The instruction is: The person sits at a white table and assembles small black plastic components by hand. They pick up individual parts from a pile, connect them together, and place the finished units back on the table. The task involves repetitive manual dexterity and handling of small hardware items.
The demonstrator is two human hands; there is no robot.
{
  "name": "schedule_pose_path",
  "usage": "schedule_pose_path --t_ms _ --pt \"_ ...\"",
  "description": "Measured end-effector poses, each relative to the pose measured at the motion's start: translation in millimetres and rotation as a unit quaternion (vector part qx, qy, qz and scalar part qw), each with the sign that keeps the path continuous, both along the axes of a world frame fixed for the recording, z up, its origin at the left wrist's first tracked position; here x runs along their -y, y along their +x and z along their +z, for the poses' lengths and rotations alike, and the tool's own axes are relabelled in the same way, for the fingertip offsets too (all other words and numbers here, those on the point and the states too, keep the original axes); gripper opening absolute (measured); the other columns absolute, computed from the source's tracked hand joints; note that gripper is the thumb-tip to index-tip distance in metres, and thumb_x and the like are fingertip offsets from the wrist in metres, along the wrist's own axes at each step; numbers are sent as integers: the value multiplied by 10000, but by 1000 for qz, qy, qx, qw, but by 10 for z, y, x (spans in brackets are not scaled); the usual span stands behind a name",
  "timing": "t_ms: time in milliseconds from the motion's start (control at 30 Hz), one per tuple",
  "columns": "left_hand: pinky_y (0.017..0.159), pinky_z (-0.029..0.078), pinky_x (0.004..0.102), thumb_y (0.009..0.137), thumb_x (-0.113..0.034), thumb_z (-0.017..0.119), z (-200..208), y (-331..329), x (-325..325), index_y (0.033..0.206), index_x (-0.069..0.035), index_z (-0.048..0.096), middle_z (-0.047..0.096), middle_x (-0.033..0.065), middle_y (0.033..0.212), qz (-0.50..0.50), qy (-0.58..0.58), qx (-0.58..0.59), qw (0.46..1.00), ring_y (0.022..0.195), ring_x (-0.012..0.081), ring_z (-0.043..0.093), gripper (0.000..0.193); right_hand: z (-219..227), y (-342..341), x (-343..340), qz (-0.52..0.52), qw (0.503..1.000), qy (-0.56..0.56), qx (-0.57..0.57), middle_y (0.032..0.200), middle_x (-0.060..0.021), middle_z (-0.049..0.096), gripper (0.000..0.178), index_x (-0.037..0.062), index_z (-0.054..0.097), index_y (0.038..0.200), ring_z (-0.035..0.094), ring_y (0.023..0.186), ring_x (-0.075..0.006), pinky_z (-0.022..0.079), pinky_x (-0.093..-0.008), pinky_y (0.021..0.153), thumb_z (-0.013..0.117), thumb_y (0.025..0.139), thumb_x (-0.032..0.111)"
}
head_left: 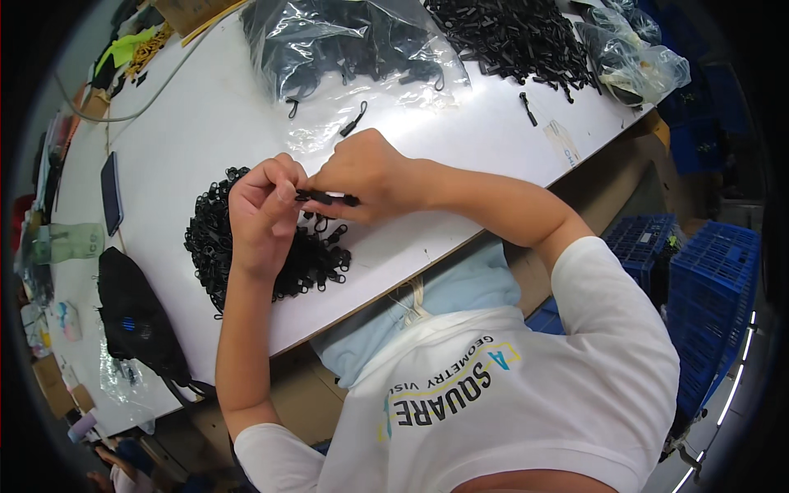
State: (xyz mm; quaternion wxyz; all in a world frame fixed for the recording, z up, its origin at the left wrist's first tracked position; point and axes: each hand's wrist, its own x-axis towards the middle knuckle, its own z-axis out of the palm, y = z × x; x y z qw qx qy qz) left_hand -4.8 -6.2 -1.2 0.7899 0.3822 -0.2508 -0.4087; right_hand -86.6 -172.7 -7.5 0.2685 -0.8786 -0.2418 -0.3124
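The left hand [267, 201] pinches the black pull [335, 198] at its left end; the right hand's [370, 177] curled fingers grip the rest. It runs crosswise between them, over the worktop [382, 251] toward its near edge.

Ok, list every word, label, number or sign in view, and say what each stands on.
White shirt: large dark lettering, a smaller curved line, blue and yellow marks; wording not copied here.
Translucent strip on the white table: a few characters, too small to read surely.
Pale green packet: faint lettering, too blurred.
Black bag: small blue mark, unreadable.
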Motion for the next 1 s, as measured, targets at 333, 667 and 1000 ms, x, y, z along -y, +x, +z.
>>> schedule_pose_path --t_ms 333,667,1000 --pt "631 360 215 733 46 730 -61 -108 10 792 1 572 495 20 799 207 67 301 929 710 95 439 174 55 -39 -34 -39 998 5 -52 534 -35 504 185 97 551 646 478 433 -249 384 -347 433 709 718 159" --pt "516 365 242 767 62 701 -123 -25 50 767 -10 551 503 63 685 368 77 554 742 589 151 457 166 37 -30 -54 -32 990 116 -81 513 -59 518 195 72 554 641 513 432 -244 383 -333 421 689 751 159" --pt "524 421 222 896 -62 603 -99 -60 2 809 4 542 549 73 674 232 98 482 839 569 115 527 126 28 -15 -30 -54 993 91 -59 508 -57 514 167 73 569 640 506 428 -231 380 -331 418 691 728 147"
